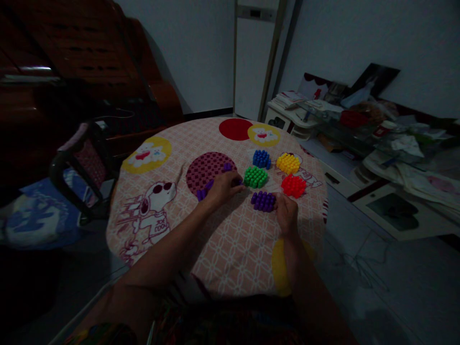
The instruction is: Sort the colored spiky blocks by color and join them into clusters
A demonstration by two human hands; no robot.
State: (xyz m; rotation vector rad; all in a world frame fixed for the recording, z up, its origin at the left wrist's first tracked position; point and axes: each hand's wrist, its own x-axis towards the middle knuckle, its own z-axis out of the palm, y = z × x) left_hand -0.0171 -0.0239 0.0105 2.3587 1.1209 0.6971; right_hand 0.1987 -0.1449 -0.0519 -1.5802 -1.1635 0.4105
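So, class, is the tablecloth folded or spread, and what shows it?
Spread: the tablecloth lies opened out, with its printed dog and red circle on show and loose purple pieces resting on it.

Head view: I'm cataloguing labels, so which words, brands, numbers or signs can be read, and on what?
"JOE COOL", probably, but blurred: cartoon dog's shirt on the tablecloth.
Papers at right: any print is too small to read.
Tall white unit: nothing readable on its panel.
No other text is legible.
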